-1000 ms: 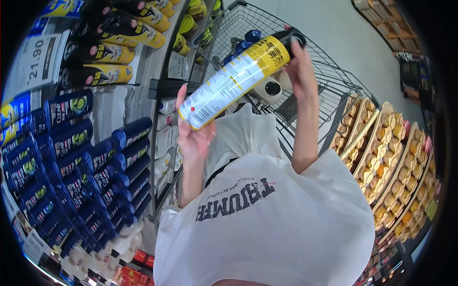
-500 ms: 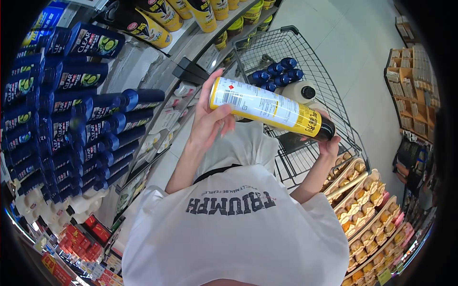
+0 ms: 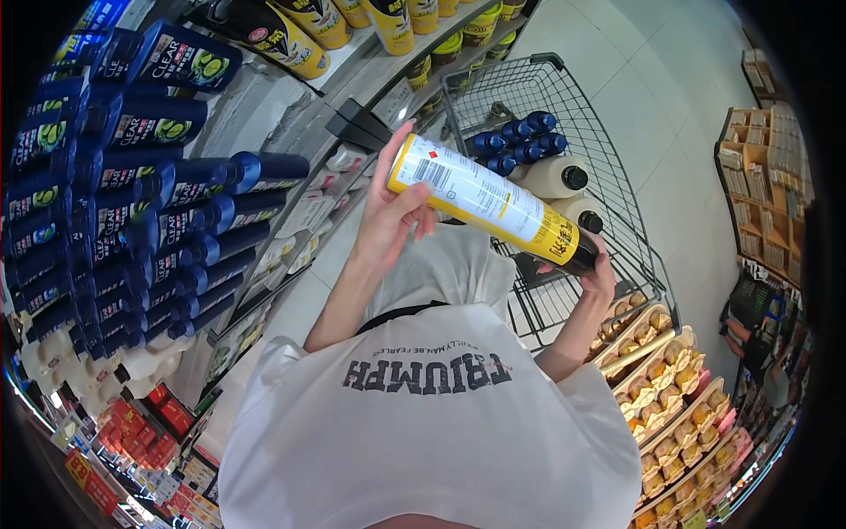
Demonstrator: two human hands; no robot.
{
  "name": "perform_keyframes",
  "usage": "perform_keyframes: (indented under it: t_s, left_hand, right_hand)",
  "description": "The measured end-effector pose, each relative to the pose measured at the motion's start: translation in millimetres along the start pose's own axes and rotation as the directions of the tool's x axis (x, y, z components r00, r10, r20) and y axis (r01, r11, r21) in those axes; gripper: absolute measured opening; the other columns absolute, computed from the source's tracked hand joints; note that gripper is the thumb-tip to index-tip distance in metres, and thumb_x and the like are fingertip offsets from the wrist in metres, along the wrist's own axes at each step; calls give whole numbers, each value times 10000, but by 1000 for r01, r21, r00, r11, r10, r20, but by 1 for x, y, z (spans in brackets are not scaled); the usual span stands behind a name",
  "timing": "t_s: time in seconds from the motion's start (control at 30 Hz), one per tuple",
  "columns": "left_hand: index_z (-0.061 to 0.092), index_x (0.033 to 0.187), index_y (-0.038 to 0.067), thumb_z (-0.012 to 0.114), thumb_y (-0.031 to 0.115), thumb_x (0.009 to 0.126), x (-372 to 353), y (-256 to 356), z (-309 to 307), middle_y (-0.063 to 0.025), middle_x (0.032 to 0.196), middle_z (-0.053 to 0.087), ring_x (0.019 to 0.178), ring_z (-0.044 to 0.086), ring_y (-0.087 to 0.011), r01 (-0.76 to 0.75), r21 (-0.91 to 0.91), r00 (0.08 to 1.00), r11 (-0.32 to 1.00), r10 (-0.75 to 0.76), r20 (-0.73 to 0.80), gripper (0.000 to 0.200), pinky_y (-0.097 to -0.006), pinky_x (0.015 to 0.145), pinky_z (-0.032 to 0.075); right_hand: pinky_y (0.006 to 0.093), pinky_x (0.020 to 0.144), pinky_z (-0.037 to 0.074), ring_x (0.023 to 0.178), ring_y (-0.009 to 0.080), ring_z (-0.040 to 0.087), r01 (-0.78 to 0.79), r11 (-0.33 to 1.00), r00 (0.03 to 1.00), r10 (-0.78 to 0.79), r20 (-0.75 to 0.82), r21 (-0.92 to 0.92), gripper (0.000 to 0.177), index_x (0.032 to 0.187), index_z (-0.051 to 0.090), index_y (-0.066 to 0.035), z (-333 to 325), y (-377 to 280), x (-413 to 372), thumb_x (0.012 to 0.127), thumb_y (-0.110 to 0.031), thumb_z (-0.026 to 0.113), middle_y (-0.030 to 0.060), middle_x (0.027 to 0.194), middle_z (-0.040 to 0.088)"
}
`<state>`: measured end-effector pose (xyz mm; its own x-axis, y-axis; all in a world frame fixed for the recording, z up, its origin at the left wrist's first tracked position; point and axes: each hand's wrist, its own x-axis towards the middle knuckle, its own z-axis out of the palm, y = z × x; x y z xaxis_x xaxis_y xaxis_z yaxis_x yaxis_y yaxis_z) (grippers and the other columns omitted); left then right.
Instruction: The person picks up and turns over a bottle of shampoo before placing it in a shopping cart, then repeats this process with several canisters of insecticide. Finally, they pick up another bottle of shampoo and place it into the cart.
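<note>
Both my hands hold a yellow and white spray can [image 3: 493,196], tilted across my front with its black cap end lower on the right. My left hand [image 3: 392,201] is closed around the base, thumb on the label near the barcode. Around the black cap end wraps my right hand [image 3: 598,271], its fingers partly hidden behind the can. Beyond the can stands a wire shopping cart [image 3: 608,145]. In it are several blue-capped bottles [image 3: 520,139] and cream bottles with black caps [image 3: 553,176].
On the left, a shelf carries rows of blue shampoo bottles [image 3: 154,121]. Yellow and black spray cans [image 3: 388,25] line the shelf above. Trays of eggs [image 3: 674,379] are stacked at the right, close to the cart. A wooden rack [image 3: 753,167] stands farther right.
The can's cap end has swung down and slightly left, so the can slopes more. My right hand has shifted with it. My left hand keeps its hold on the base.
</note>
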<state>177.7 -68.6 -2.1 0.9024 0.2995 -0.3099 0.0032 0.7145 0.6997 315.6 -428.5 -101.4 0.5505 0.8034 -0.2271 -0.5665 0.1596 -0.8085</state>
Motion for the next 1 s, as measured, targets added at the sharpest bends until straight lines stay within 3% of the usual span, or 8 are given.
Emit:
perform_keyframes:
  t_s: [0.1,0.13,0.23,0.33,0.43,0.6,0.87,1.0]
  left_hand:
    - [278,1576,152,772,77,847,1,5,0,-111,1188,632,742,660,-154,-21,69,1000,997,22,-9,884,-249,516,522]
    - [290,1567,136,796,81,827,2,9,1,-116,1210,634,810,682,-162,-31,103,999,994,32,-10,898,-257,573,558]
    - [314,1538,93,894,130,734,-1,25,17,-138,1321,603,1088,667,-205,-163,273,987,948,154,53,992,-340,854,581]
    - [360,1513,59,970,217,633,-6,32,29,-143,1389,568,1252,601,-231,-253,485,967,837,217,131,1083,-408,1038,496]
    - [427,1478,49,1003,305,563,-4,34,31,-134,1429,539,1234,615,-229,-396,661,915,637,337,223,1111,-400,1028,502]
    - [365,1473,10,1031,227,532,-8,54,39,-172,1247,661,1151,638,-205,-498,752,860,431,355,366,1174,-375,1014,499]
    - [614,1234,48,986,316,471,-17,73,37,-111,1097,669,987,618,-286,-538,837,748,97,513,422,890,-389,873,496]
    - [621,1205,49,987,315,494,-16,72,37,-103,1071,669,969,597,-294,-587,802,700,110,566,435,842,-402,863,486]
  right_hand:
    - [463,917,569,1024,319,704,-151,985,982,159,98,-85,1026,1385,449,172,34,-26,15,763,-554,820,237,1201,666]
    - [425,950,553,1057,292,699,-180,982,973,185,135,-51,935,1393,464,141,39,-27,19,733,-382,871,202,1201,674]
    - [375,980,530,1101,247,685,-107,898,965,196,171,-426,906,1421,482,63,55,-30,30,680,-222,918,138,1194,689]
    - [356,982,518,1134,250,678,-138,763,946,291,144,-632,898,1427,500,-14,85,-24,56,633,-71,915,123,1208,696]
    - [375,962,522,1135,311,677,-77,603,986,166,31,-794,831,1384,522,-27,125,-16,79,639,-50,891,171,1216,686]
    - [413,950,527,1131,373,666,43,624,983,-168,-80,-780,741,1323,527,-20,159,22,100,668,-62,871,216,1200,674]
    - [434,876,552,1063,400,671,137,507,925,-374,-74,-851,705,1276,529,-22,187,58,118,673,-125,878,193,1181,646]
    - [437,866,553,1059,402,671,163,489,922,-384,-44,-857,674,1268,530,-20,186,64,124,691,-142,858,199,1176,643]
